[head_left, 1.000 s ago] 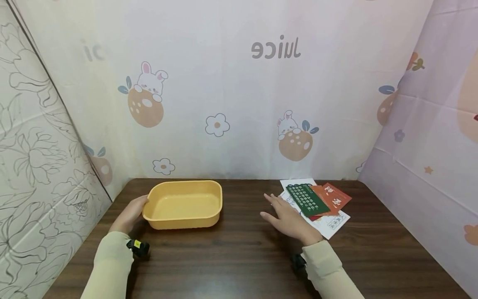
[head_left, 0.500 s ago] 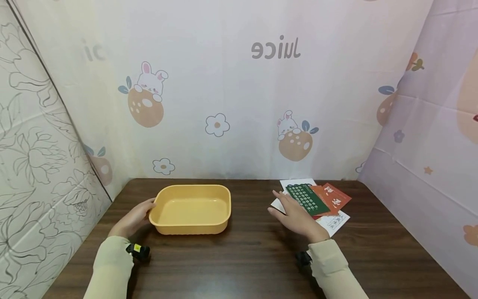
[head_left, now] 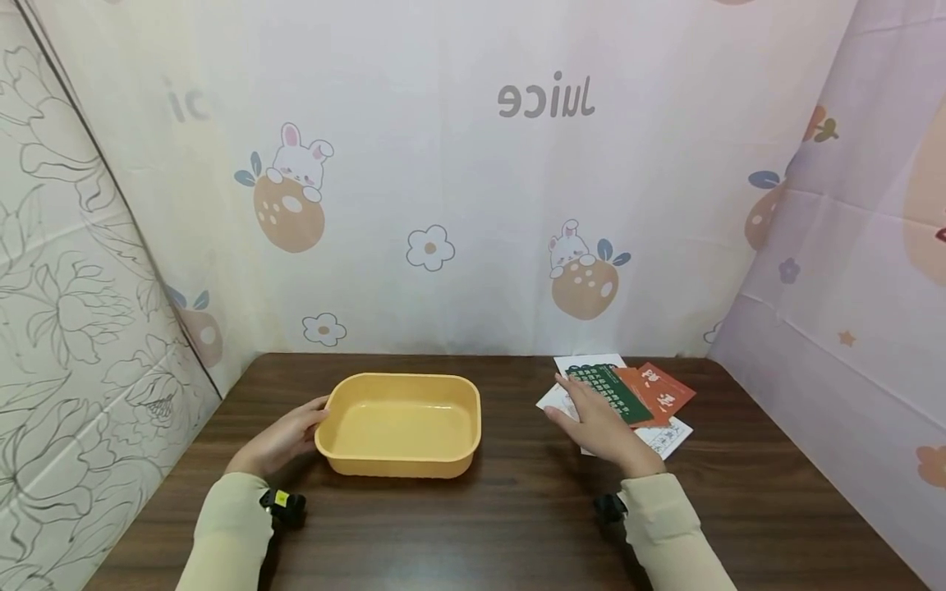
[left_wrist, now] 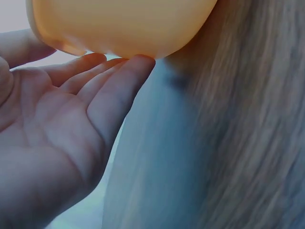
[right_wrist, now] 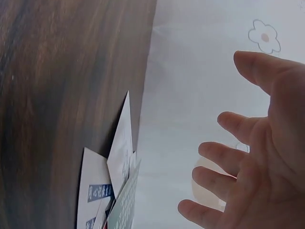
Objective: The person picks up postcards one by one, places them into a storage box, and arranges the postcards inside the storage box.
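A yellow rectangular tray (head_left: 402, 468) with rounded corners stands empty on the wooden table, left of centre. At its left end, the fingertips of my left hand (head_left: 284, 439) press against the outer wall, fingers fairly straight. The left wrist view shows the palm and fingers (left_wrist: 119, 90) against the tray's side. Over the left part of a loose pile of cards lies my right hand (head_left: 602, 427), fingers spread and holding nothing. That pile has a green card (head_left: 617, 394) with white writing, red cards (head_left: 665, 390) and white ones (head_left: 668, 439). The hand hides some of them.
The dark wooden table (head_left: 443, 533) ends at the back against a pale curtain (head_left: 443, 164) printed with rabbits and flowers. More printed cloth hangs at both sides. Black wrist cameras sit at both cuffs.
The tray has slid right and a little toward me, with my left hand following at its end. My right hand has drifted slightly right over the cards, which stay put.
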